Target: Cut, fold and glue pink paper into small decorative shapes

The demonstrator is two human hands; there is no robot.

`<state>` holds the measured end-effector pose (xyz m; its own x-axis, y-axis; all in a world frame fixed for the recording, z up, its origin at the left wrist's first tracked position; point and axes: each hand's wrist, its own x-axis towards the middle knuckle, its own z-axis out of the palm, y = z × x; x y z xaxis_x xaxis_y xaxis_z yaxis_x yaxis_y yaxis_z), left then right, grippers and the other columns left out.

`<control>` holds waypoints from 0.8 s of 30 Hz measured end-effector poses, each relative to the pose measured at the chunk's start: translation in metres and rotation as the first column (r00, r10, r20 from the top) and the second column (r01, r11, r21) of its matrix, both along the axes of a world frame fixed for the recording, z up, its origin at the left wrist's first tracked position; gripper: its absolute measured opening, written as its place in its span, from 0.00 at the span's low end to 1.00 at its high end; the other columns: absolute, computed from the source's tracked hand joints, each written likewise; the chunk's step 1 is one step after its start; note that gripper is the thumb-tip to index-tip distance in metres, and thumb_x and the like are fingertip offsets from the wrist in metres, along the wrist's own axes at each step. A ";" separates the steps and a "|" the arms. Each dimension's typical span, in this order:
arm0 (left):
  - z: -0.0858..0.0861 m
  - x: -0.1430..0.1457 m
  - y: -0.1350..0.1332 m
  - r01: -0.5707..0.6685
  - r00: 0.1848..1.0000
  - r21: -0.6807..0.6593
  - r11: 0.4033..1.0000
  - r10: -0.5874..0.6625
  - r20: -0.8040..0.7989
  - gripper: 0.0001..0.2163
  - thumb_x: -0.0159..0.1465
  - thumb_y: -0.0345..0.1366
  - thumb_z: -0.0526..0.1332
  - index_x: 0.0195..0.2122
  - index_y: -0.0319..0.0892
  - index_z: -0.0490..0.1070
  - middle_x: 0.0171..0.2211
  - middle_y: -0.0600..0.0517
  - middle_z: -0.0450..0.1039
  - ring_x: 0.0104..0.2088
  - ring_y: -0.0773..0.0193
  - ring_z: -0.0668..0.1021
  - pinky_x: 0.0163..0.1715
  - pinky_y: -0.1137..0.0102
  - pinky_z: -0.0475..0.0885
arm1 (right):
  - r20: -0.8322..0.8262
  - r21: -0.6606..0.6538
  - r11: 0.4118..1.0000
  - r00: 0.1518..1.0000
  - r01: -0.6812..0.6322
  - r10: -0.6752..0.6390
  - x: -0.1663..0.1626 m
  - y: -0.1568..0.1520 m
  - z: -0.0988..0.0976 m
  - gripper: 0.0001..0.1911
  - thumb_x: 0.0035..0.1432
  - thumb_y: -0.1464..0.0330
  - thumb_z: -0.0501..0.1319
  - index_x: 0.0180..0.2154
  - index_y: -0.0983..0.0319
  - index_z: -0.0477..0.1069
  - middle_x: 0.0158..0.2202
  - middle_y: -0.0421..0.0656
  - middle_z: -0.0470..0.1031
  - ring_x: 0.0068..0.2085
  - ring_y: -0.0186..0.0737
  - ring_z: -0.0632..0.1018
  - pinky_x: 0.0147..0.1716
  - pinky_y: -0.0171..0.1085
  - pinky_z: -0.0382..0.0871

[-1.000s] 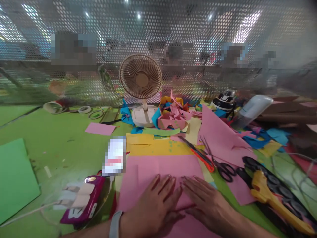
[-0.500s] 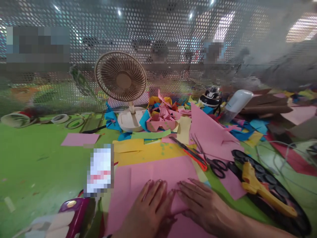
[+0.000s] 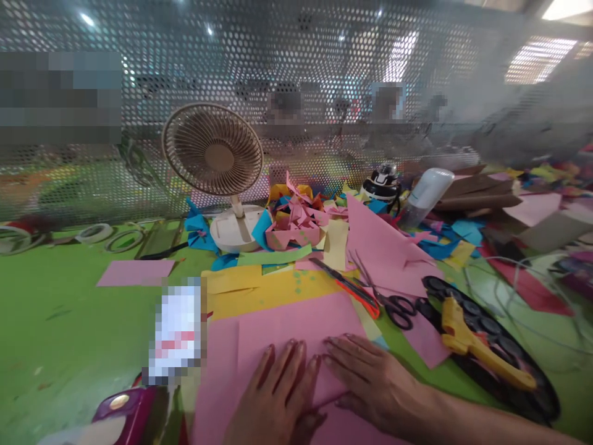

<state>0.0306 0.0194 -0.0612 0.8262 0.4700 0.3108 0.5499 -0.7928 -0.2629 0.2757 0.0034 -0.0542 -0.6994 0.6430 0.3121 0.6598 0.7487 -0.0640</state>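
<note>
Both hands, left [image 3: 275,395] and right [image 3: 370,383], lie flat with open grip (holding nothing) on the pink sheet [image 3: 296,321] at the near centre of the surface [image 3: 69,321]. Risk: sheet may slide on loose yellow paper [image 3: 269,290] beneath, skewing any crease; scissors [image 3: 389,300] lie near the right hand.

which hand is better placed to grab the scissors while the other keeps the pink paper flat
Right, probably. The right hand lies flat on the pink paper on the side nearer the scissors. The left hand is farther from them and could hold the sheet.
</note>
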 end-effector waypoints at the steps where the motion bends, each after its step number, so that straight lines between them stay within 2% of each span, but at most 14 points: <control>1: -0.001 0.000 0.000 0.000 1.000 0.003 1.000 0.000 0.001 0.26 0.65 0.49 0.49 0.61 0.41 0.55 0.57 0.45 0.63 0.57 0.53 0.64 0.54 0.58 0.57 | 0.012 -0.007 1.000 1.000 -0.001 0.001 0.000 0.000 0.000 0.23 0.62 0.60 0.54 0.54 0.66 0.65 0.55 0.49 0.67 0.56 0.44 0.68 0.56 0.44 0.62; 11: -0.005 -0.001 0.002 -0.011 0.999 -0.082 0.997 0.015 0.048 0.28 0.64 0.51 0.50 0.61 0.42 0.54 0.58 0.43 0.62 0.57 0.52 0.64 0.55 0.57 0.58 | 0.034 -0.037 0.999 0.999 0.015 -0.013 0.000 0.001 -0.001 0.25 0.63 0.58 0.51 0.55 0.67 0.63 0.56 0.49 0.66 0.56 0.46 0.67 0.56 0.45 0.62; 16: -0.007 -0.002 0.002 0.003 1.000 -0.057 0.998 -0.001 0.031 0.29 0.64 0.52 0.49 0.61 0.42 0.55 0.57 0.43 0.62 0.57 0.51 0.64 0.54 0.57 0.58 | 0.038 -0.026 1.000 0.999 0.011 -0.010 -0.001 0.002 0.000 0.25 0.63 0.58 0.52 0.56 0.67 0.63 0.56 0.49 0.66 0.56 0.46 0.67 0.56 0.44 0.62; 24: 0.003 0.000 0.003 0.011 0.999 -0.081 0.997 -0.007 0.051 0.30 0.63 0.55 0.49 0.60 0.41 0.57 0.57 0.43 0.64 0.57 0.51 0.64 0.55 0.57 0.57 | 0.021 0.017 1.000 1.000 0.012 -0.012 0.000 0.001 -0.001 0.24 0.62 0.59 0.53 0.55 0.67 0.64 0.56 0.49 0.66 0.55 0.45 0.69 0.55 0.44 0.63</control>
